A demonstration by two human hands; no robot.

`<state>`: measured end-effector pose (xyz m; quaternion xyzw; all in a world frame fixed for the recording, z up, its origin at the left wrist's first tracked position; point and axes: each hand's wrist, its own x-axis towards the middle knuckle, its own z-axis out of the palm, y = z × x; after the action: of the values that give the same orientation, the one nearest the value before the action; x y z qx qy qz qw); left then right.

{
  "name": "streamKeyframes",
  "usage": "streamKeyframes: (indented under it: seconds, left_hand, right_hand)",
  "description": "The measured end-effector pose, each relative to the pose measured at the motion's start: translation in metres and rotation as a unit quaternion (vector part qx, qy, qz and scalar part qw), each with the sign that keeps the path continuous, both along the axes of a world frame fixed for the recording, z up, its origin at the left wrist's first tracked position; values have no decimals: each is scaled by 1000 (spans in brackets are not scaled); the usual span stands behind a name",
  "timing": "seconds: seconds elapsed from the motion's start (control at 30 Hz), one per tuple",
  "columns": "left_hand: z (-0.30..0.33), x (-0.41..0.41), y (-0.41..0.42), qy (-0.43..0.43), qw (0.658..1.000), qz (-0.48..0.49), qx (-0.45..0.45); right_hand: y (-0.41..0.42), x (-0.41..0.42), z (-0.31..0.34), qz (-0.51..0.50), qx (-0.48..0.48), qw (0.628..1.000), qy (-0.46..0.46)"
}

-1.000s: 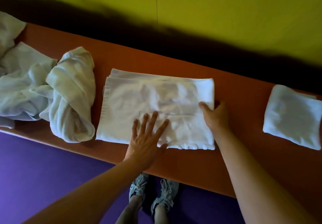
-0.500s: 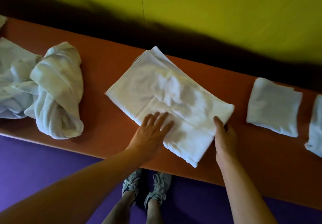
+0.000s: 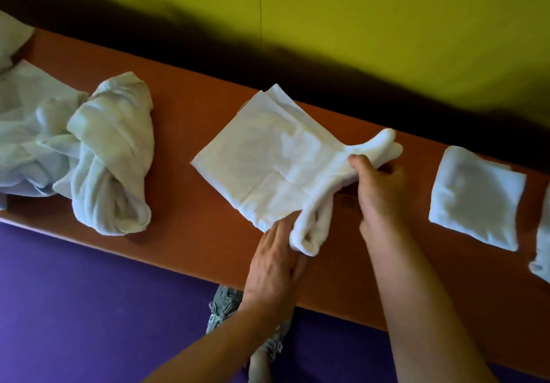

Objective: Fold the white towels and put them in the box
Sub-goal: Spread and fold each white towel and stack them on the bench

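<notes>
Far out beyond the left hand [image 3: 275, 266], a crumpled heap of unfolded white towels [image 3: 89, 156] sprawls across the long orange-brown table [image 3: 190, 233], part of it sagging toward the near edge. In close now: the left hand has its fingers curled around the near end of the half-folded white terry towel [image 3: 268, 159], lifting that end clear of the table. Just beside it, the right hand [image 3: 378, 192] pinches the same raised edge at its far end, thumb on top and fingers tucked beneath. The rest of the towel lies flat, away from both hands.

The danger, as I read it: the layers already look loose at the lifted edge, so an uneven pull from either hand could let them slip and skew the fold. The towel also sits close to the table's near edge, so a slack corner could drop over.

Past the right hand, a small folded white towel square [image 3: 476, 198] waits, with a sliver of another folded white towel [image 3: 543, 242] at the frame's edge.

Containers? No box is in view, so its contents cannot be told.
</notes>
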<state>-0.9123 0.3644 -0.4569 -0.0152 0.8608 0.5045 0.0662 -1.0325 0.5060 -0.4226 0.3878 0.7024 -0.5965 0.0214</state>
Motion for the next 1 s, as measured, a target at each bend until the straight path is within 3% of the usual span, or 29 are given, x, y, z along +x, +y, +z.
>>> streamKeyframes:
  seconds: [0.3,0.4,0.5,0.6,0.67,0.77,0.9,1.0]
  left_hand:
    - [6,-49,-63,-6,965,228,126]
    - [-19,-64,-88,-72,950,297,66]
    - [-53,-70,-118,-148,938,300,-86]
    - [-66,-72,-139,-187,938,262,-133]
    - [-61,-73,-145,-153,949,243,-130]
    - [-51,-81,-150,-81,964,184,-172]
    - [-41,-123,-153,-254,935,219,-111]
    - [-35,-150,-150,-313,930,132,-138]
  right_hand:
    - [-103,-75,-3,158,63,983,72]
    - [-121,-76,-24,255,58,964,56]
    - [-117,-56,-49,310,133,941,36]
    - [-103,-18,-64,288,253,919,88]
    - [-91,9,-78,269,306,907,105]
    - [-81,29,-88,190,212,959,15]
    - [-82,17,-91,100,104,988,-44]
    - [-84,-2,-93,67,159,985,-10]
